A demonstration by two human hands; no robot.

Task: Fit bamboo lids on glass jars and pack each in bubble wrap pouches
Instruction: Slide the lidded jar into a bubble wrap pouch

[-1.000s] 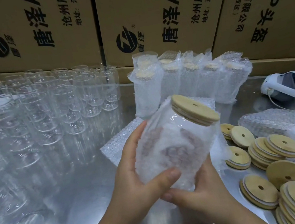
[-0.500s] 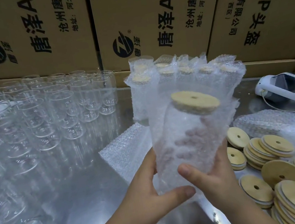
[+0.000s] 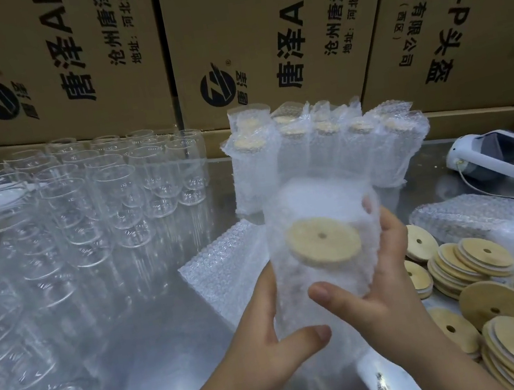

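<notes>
Both hands hold one glass jar inside a bubble wrap pouch (image 3: 316,206), upright above the steel table. Its bamboo lid (image 3: 323,245) with a centre hole shows through the wrap, well below the pouch's open top. My left hand (image 3: 265,355) grips the pouch's lower left side with the thumb across the front. On the right side, my right hand (image 3: 378,293) wraps around it with the fingers behind. Loose bamboo lids (image 3: 469,260) lie in piles at the right. Several bare glass jars (image 3: 117,194) stand at the left.
Several packed jars in pouches (image 3: 325,149) stand in a row at the back. A stack of flat bubble wrap pouches (image 3: 223,269) lies behind my hands, more wrap (image 3: 490,221) at the right. A white device (image 3: 507,153) sits far right. Cardboard boxes (image 3: 259,35) wall the back.
The jar went from tilted with its lid sticking out of the pouch to upright with the pouch drawn up over the lid. My right hand shifted from under the jar to its right side.
</notes>
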